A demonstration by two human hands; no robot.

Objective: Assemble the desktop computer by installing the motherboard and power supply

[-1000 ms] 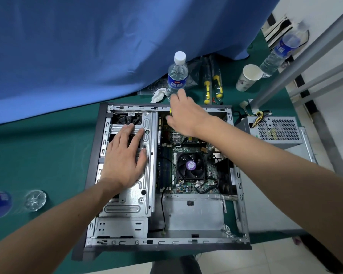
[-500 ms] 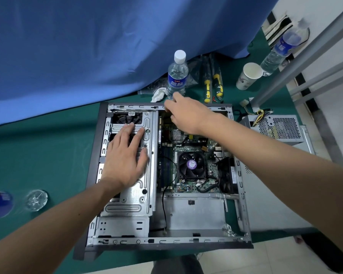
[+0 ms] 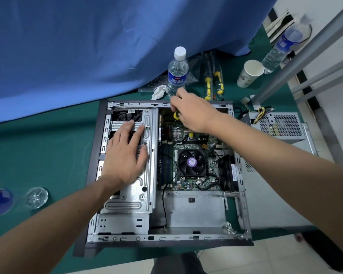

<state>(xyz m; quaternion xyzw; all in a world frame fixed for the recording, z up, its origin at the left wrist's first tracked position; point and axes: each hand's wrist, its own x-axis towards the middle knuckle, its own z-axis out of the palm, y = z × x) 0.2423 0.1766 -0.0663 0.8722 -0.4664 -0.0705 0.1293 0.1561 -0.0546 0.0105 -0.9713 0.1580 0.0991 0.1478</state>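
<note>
Head view: our right hand (image 3: 194, 113) curls round a yellow-handled screwdriver (image 3: 176, 115) aimed down at the green motherboard (image 3: 190, 155) inside the open steel case (image 3: 166, 239). Our left hand (image 3: 125, 157) lies flat on the ribbed drive cage (image 3: 147, 194); the perforated power supply (image 3: 279, 125) sits outside, right.

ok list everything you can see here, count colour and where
computer case: 1, grey, open on the table
motherboard: 1, green, inside case
power supply: 1, silver, right of case
water bottles: 3, clear with blue labels, behind case, far right, left edge
paper cup: 1, white, back right
screwdrivers: 2, yellow-black, lying behind case
table cover: 1, green
curtain: 1, blue, behind
left hand: flat on drive cage
right hand: holds a yellow-handled tool over the motherboard
</note>
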